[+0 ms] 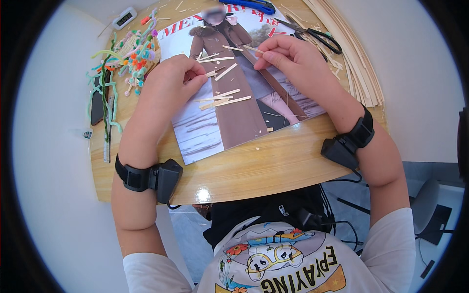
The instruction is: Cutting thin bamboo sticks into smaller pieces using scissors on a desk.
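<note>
My left hand (170, 84) is over the left part of a magazine (244, 119), thumb and fingers pinched on short pale wood strips (211, 74) whose ends stick out to the right. My right hand (299, 63) hovers over the upper right of the magazine and pinches one short wood strip (252, 49) that points left. Several loose cut strips (227, 101) lie in small heaps on the cover between and below my hands. Small wood crumbs are scattered near the magazine's lower edge.
Black-handled scissors (322, 40) and a bundle of long wood strips (354, 58) lie at the right. A blue utility knife (251, 6) is at the back. On the left are colourful fuzzy stems (132, 58), a dark phone (97, 105), a ruler (107, 151) and a white digital clock (124, 18).
</note>
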The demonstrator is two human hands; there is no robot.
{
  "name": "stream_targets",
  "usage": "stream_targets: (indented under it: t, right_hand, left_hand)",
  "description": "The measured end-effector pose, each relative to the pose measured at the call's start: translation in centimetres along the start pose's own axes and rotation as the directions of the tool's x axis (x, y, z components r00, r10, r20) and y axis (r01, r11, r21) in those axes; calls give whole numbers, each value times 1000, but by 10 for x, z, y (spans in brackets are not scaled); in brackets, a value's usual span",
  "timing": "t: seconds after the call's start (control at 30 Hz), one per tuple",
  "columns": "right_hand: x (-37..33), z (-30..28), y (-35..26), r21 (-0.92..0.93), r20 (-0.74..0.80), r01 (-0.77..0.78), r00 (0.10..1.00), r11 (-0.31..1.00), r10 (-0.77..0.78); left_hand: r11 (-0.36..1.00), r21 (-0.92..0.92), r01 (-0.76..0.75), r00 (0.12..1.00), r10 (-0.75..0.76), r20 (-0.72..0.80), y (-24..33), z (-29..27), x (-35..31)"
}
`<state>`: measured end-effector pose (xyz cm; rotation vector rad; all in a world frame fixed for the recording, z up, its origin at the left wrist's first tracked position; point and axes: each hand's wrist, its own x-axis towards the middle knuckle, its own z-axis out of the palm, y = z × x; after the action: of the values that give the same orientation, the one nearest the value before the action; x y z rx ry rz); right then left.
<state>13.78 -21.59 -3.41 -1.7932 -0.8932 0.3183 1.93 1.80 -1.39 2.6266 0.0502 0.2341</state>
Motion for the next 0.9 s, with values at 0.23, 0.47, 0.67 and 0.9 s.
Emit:
stream_targets:
  t: [0.23,0.47,0.67,0.9]
  right_hand:
    - [-1,-1,-2,16,34,-46,998,999,46]
    - [-1,0,-5,13,44,-37,998,999,36]
    - [0,0,-4,-6,57,-21,998,1000,21]
    - [1,1,2,-14,32,28,999,1000,-27]
  left_hand:
    - [1000,-1,5,995,-5,-103,-5,4,1]
    - [996,51,-73,973,82,-216,-8,2,4]
    - [985,46,-168,985,170,-32,-1,-3,1]
    - [991,28,-128,992,128,-13,1,6,2]
